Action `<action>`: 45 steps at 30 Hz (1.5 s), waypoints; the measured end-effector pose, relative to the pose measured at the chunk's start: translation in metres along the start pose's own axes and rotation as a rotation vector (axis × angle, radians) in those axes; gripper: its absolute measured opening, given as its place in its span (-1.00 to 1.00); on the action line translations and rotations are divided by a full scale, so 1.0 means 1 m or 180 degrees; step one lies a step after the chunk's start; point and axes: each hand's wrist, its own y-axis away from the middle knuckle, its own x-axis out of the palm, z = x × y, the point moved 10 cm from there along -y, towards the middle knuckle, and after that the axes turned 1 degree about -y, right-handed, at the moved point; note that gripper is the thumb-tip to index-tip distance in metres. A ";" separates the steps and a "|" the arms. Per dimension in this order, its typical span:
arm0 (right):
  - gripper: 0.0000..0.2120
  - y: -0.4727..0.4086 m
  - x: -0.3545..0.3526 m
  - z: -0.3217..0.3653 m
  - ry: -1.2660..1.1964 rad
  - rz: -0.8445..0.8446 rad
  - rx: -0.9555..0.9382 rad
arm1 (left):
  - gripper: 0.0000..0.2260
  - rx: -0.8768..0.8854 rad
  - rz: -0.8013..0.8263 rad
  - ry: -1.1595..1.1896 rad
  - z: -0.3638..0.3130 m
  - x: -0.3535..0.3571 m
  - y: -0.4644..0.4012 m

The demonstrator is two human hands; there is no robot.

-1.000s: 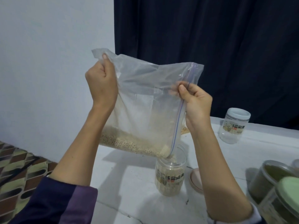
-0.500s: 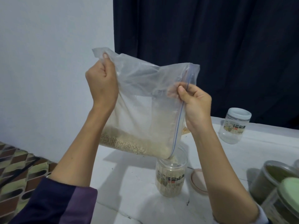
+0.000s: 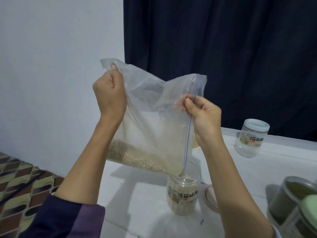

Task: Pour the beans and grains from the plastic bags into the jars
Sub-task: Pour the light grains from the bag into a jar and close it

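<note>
I hold a clear zip bag [image 3: 154, 121] tipped on its side above the white table [image 3: 140, 194]. My left hand [image 3: 109, 93] grips its upper left corner. My right hand [image 3: 204, 115] pinches the zip edge with the blue stripe. Pale grains lie along the bag's lower edge and run out of its low right corner into an open clear jar [image 3: 183, 193] with a printed label. The jar is more than half full of the same grains.
A loose lid [image 3: 210, 198] lies just right of the jar. An empty lidded jar [image 3: 251, 138] stands at the back right. Jars of green beans [image 3: 291, 198] crowd the right edge. A patterned floor [image 3: 18, 186] shows to the left, a dark curtain behind.
The bag's zip edge has sagged a little lower on the right and the grains have slid further toward the low corner. Both hands keep their grip.
</note>
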 end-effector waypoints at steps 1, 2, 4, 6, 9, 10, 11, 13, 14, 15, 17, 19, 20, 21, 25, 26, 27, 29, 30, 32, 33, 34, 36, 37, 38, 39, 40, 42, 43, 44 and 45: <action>-0.78 -0.001 -0.003 0.000 -0.0016 -0.0052 0.0005 | -0.53 -0.0005 0.0005 -0.0001 0.001 0.000 0.000; -0.80 -0.002 -0.006 0.001 -0.0042 -0.0121 0.0008 | -0.53 -0.0007 0.0013 -0.0005 0.000 0.000 0.001; -0.81 -0.001 -0.006 0.003 -0.0019 -0.0102 -0.0021 | -0.53 0.0002 0.0029 -0.0014 -0.002 0.002 0.003; -0.79 0.002 0.003 0.003 0.0081 0.0125 -0.0009 | -0.54 -0.0007 0.0051 0.0001 -0.002 0.002 0.003; -0.80 -0.003 -0.003 0.006 0.0005 0.0084 0.0007 | -0.53 -0.0076 0.0059 -0.0008 0.001 0.002 0.003; -0.81 -0.006 -0.007 0.008 -0.0021 0.0014 0.0003 | -0.53 -0.0082 0.0060 -0.0014 0.001 0.002 0.003; -0.81 -0.007 -0.008 0.008 0.0002 0.0015 -0.0003 | -0.53 -0.0079 0.0065 -0.0021 0.000 0.002 0.003; -0.79 -0.004 -0.001 0.005 0.0137 0.0177 0.0038 | -0.53 -0.0076 0.0067 -0.0026 -0.001 0.002 0.003; -0.79 -0.003 0.002 0.003 0.0164 0.0214 0.0064 | -0.53 -0.0078 0.0070 -0.0017 -0.001 0.002 0.004; -0.79 -0.003 0.000 0.002 0.0128 0.0159 0.0074 | -0.53 -0.0082 0.0077 -0.0013 -0.001 0.003 0.004; -0.80 -0.006 -0.008 0.004 0.0017 -0.0018 0.0052 | -0.53 -0.0100 0.0098 -0.0022 -0.001 0.004 0.006; -0.79 -0.006 -0.006 0.004 0.0080 0.0019 0.0058 | -0.53 -0.0108 0.0100 -0.0022 -0.001 0.004 0.007; -0.79 -0.006 -0.004 0.003 0.0124 0.0073 0.0078 | -0.53 -0.0100 0.0092 -0.0025 -0.001 0.003 0.007; -0.79 -0.006 -0.003 0.002 0.0133 0.0074 0.0090 | -0.53 -0.0087 0.0094 -0.0024 -0.001 0.003 0.007; -0.81 -0.009 -0.004 0.002 0.0120 0.0020 0.0093 | -0.53 -0.0066 0.0117 -0.0041 -0.003 0.003 0.007; -0.81 -0.008 0.000 0.001 0.0192 0.0130 0.0153 | -0.53 -0.0075 0.0110 -0.0051 -0.002 0.002 0.007; -0.82 -0.008 0.003 0.000 0.0230 0.0232 0.0220 | -0.53 -0.0084 0.0101 -0.0057 -0.001 0.001 0.007; -0.82 -0.010 0.000 0.002 0.0154 0.0197 0.0251 | -0.53 -0.0091 0.0100 -0.0050 -0.001 0.000 0.006; -0.82 -0.012 -0.003 0.003 0.0124 0.0121 0.0222 | -0.53 -0.0082 0.0115 -0.0043 -0.002 0.000 0.007; -0.83 -0.012 0.000 0.002 0.0189 0.0170 0.0222 | -0.53 -0.0065 0.0135 -0.0039 -0.004 0.001 0.007; -0.85 -0.010 0.005 0.000 0.0232 0.0275 0.0258 | -0.53 -0.0059 0.0134 -0.0042 -0.005 0.000 0.007; -0.85 -0.009 0.008 -0.002 0.0244 0.0321 0.0275 | -0.53 -0.0056 0.0137 -0.0038 -0.006 0.000 0.007; -0.82 -0.009 0.001 0.002 0.0183 0.0099 0.0166 | -0.53 -0.0062 0.0161 -0.0025 -0.006 0.001 0.006; -0.81 -0.009 -0.004 0.005 0.0165 -0.0023 0.0092 | -0.53 -0.0060 0.0174 -0.0021 -0.006 0.002 0.006; -0.80 -0.008 -0.004 0.007 0.0197 -0.0049 0.0041 | -0.53 -0.0056 0.0181 -0.0024 -0.007 0.002 0.007; -0.80 -0.007 0.000 0.008 0.0272 0.0016 0.0026 | -0.53 -0.0048 0.0178 -0.0032 -0.008 0.002 0.006; -0.80 -0.005 0.004 0.007 0.0332 0.0110 0.0032 | -0.53 -0.0036 0.0168 -0.0036 -0.009 0.002 0.006; -0.80 -0.004 0.002 0.007 0.0273 0.0049 0.0035 | -0.53 -0.0033 0.0156 -0.0026 -0.009 0.001 0.005; -0.81 -0.006 -0.002 0.008 0.0177 -0.0055 0.0025 | -0.53 -0.0041 0.0156 -0.0024 -0.008 0.001 0.004; -0.81 -0.007 -0.005 0.009 0.0098 -0.0111 0.0018 | -0.53 -0.0041 0.0160 -0.0018 -0.008 0.001 0.004; -0.81 -0.007 -0.005 0.009 0.0068 -0.0099 0.0023 | -0.53 -0.0032 0.0165 -0.0017 -0.009 0.001 0.003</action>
